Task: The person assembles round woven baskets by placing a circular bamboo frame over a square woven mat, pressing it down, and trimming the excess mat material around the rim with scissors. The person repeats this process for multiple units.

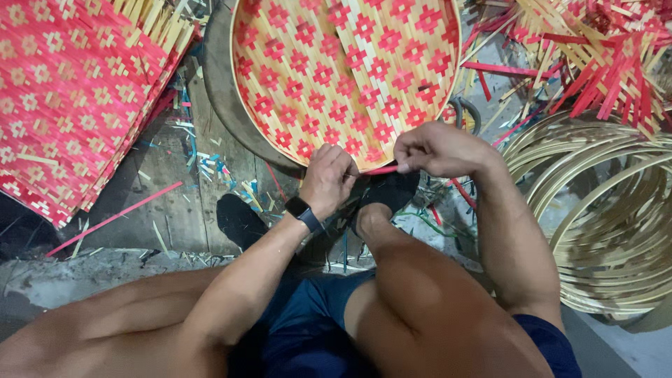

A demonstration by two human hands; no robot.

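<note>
Hands work at the near rim of a round woven bamboo tray with red crosses [346, 70]. Left hand [327, 178] and right hand [434, 149] both pinch a thin red strip [381, 169] there.

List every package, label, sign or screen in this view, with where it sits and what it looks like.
Smartwatch: the only screen, a small dark rounded-square face on a black band, worn on the left wrist just behind the left hand; its display looks blank.
No packages, labels or signs show among the woven tray, the mat and the bamboo hoops.
</note>
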